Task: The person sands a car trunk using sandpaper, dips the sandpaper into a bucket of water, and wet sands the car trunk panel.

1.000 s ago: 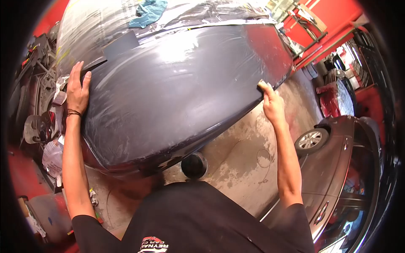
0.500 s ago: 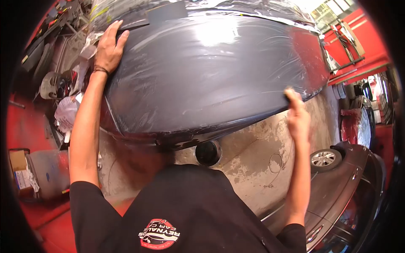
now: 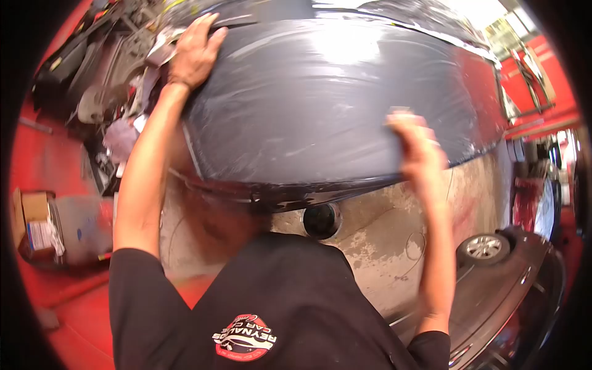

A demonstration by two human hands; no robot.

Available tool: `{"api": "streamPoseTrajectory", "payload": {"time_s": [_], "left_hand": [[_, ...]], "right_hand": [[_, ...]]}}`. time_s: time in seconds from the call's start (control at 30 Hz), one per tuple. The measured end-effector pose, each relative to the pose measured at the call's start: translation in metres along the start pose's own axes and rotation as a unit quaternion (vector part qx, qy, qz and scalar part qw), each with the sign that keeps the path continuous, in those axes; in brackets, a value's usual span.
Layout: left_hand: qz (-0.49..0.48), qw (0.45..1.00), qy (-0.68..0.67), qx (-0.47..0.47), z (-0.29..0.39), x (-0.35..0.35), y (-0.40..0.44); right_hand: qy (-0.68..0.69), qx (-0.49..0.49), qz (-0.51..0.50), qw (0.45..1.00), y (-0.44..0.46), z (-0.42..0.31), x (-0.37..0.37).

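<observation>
A large dark car panel (image 3: pixel 296 117), which looks like a hood, spreads in front of me with pale, cloudy streaks over its surface. My left hand (image 3: pixel 196 54) lies on its far left edge, fingers stretched out and holding nothing. Over the right part of the panel, near its front edge, my right hand (image 3: pixel 420 147) is curled round a small flat pad. Only a pale edge of the pad shows past the fingertips, and motion blurs the hand, so the pad's exact kind is unclear.
Below the panel's front edge a dark round bucket (image 3: pixel 322 221) stands on the stained concrete floor (image 3: pixel 382 246). A dark parked car (image 3: pixel 499 277) is at lower right. Car parts crowd the left, above a cardboard box (image 3: pixel 36 217). Plastic sheeting (image 3: pixel 425 21) borders the panel's far side.
My right hand has moved from the panel's front right edge inward and to the left over its surface. My left hand stays on the left edge. The whole view has shifted slightly.
</observation>
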State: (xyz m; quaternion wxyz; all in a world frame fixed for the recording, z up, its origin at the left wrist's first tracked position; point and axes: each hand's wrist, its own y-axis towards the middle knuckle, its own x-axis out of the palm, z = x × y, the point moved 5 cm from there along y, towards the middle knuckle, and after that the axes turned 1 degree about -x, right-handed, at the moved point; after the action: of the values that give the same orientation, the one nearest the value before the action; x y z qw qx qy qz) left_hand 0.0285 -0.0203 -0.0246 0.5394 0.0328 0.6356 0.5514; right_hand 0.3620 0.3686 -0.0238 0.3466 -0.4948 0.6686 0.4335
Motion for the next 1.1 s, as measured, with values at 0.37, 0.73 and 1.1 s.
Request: {"api": "streamPoseTrajectory", "payload": {"time_s": [0.37,0.73,1.1], "left_hand": [[0.014,0.997,0.018,-0.071,0.009,0.003,-0.006],[-0.076,0.995,0.061,0.000,-0.003,-0.028,-0.014],[-0.035,0.995,-0.075,-0.058,-0.011,-0.036,-0.020]], "right_hand": [[0.017,-0.282,-0.042,0.958,0.002,-0.180,0.088],[-0.005,-0.330,-0.143,0.933,-0.020,-0.199,0.091],[-0.009,-0.302,-0.150,0.942,-0.011,-0.263,0.131]]}}
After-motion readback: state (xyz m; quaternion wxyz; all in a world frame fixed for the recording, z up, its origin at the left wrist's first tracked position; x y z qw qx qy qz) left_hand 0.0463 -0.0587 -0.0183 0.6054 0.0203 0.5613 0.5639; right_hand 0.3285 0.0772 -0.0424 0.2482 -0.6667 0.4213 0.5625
